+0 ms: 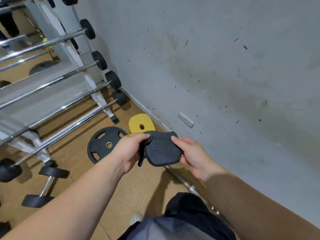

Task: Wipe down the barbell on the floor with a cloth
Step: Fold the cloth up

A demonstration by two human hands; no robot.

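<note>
Gripping a dark cloth (161, 149) between them, left hand (131, 149) and right hand (194, 156) hover above the barbell (181, 181).

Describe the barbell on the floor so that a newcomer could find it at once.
Start at the grey wall on the right and look down to its foot. The barbell lies there on the brown floor, along the wall, below the cloth. Unlike the racked bars, it lies on the ground.

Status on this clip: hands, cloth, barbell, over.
Left hand and right hand both gripping dark grey cloth, held up. Steel barbell on floor by wall, untouched. Nothing blocking it.
</note>
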